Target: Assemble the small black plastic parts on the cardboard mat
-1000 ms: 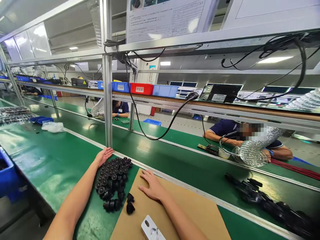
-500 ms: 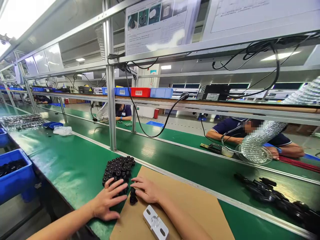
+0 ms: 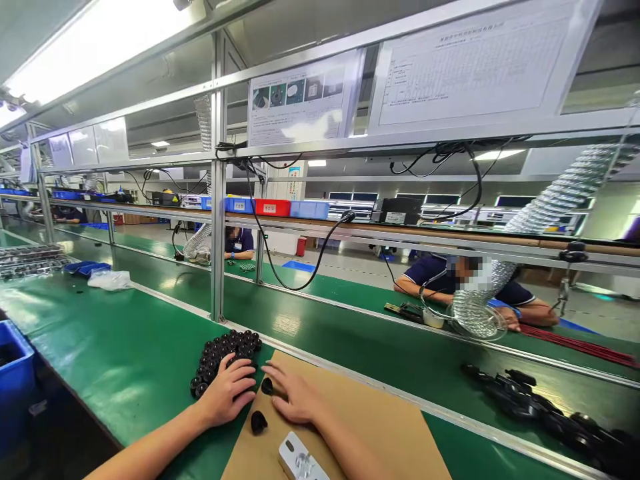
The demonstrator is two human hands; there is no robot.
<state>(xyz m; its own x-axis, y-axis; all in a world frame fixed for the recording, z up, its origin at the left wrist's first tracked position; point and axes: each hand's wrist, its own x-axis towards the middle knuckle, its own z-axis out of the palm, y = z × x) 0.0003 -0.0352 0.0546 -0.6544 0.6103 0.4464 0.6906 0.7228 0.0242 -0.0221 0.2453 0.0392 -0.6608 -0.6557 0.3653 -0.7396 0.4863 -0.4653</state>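
A pile of small black round parts (image 3: 220, 355) lies on the green bench (image 3: 125, 353). My left hand (image 3: 227, 397) rests flat on the near side of the pile, fingers spread. My right hand (image 3: 295, 400) lies flat on the brown cardboard sheet (image 3: 370, 427), its fingers next to a single black part (image 3: 267, 385). Another loose black part (image 3: 258, 421) sits at the cardboard's left edge, below both hands. A white plastic fixture (image 3: 299, 460) lies on the cardboard near my right forearm.
An aluminium post (image 3: 218, 200) stands just behind the pile. A blue bin (image 3: 15, 373) is at the left edge. More black parts (image 3: 545, 413) lie on the belt at right. A person sits across the line behind a silver duct (image 3: 480, 307).
The camera has tilted up a little. My left hand has slid further onto the pile. One black part now lies apart at the cardboard's edge, below the hands.
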